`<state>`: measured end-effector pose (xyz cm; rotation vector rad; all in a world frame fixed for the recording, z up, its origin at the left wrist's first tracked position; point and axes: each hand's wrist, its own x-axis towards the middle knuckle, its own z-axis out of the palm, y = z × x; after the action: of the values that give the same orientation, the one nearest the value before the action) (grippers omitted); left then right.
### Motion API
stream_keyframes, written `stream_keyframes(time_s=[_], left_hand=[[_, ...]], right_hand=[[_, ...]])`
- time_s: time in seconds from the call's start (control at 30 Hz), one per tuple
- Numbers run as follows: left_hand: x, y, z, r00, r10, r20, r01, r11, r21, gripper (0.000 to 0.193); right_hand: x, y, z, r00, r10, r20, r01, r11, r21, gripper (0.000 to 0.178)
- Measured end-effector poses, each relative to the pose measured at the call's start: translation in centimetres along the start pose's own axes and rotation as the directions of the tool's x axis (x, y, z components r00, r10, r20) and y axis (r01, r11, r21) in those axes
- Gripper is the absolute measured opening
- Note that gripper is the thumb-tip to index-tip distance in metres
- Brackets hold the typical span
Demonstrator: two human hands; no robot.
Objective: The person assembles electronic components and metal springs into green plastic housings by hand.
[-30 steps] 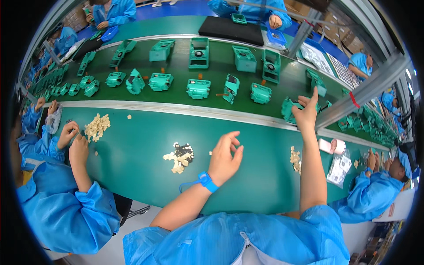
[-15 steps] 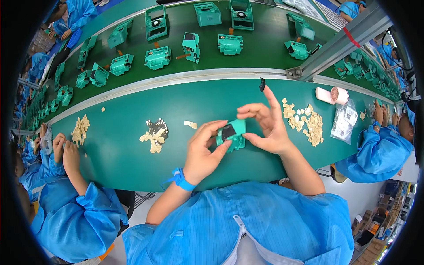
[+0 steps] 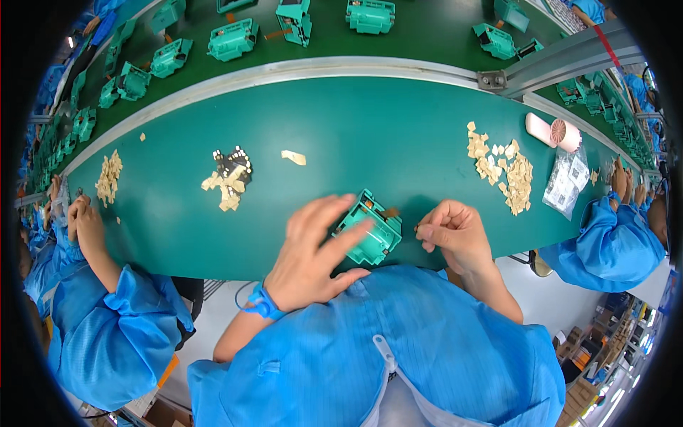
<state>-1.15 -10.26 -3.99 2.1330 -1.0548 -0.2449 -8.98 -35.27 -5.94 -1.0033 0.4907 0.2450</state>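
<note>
I am working on a green housing (image 3: 380,242) lying near the close edge of the counter (image 3: 334,107).
My left hand (image 3: 320,245) is spreading loosely open over its left side; my right hand (image 3: 454,233) is pinching just beside it, whether on anything I cannot tell. This 1 unit is seemingly lying unfinished: its orange tab (image 3: 390,212) is sticking out, black pieces (image 3: 238,165) are lying unused, and further housings (image 3: 233,41) are lying beyond.

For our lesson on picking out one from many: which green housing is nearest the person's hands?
The green housing partly covered by the left hand, on the near side of the metal rail; the other green housings lie beyond that rail.
</note>
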Motion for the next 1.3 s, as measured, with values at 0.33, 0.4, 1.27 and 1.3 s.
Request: stream_keyframes(time_s=[0.33, 0.4, 1.27, 1.3], left_hand=[[1.2, -0.4, 4.2, 0.991, -0.012, -0.131, 0.023, 0.996, 0.082, 0.057], [1.2, -0.4, 4.2, 0.99, -0.013, -0.143, 0.026, 0.996, 0.085, 0.058], [1.3, -1.3, 4.5, 0.987, 0.028, -0.158, -0.028, 1.0, 0.006, 0.059], [1.3, -1.3, 4.6, 0.987, 0.027, -0.158, -0.027, 1.0, 0.006, 0.059]], right_hand=[[0.1, 0.3, 1.4, 0.979, 0.203, -0.018, -0.203, 0.961, -0.189, 0.016], [0.4, 0.2, 1.4, 0.978, 0.206, -0.012, -0.204, 0.957, -0.205, 0.017], [3.5, -0.9, 1.2, 0.925, 0.328, 0.194, -0.264, 0.919, -0.293, 0.017], [3.6, -0.8, 1.0, 0.924, 0.329, 0.194, -0.265, 0.919, -0.294, 0.017]])
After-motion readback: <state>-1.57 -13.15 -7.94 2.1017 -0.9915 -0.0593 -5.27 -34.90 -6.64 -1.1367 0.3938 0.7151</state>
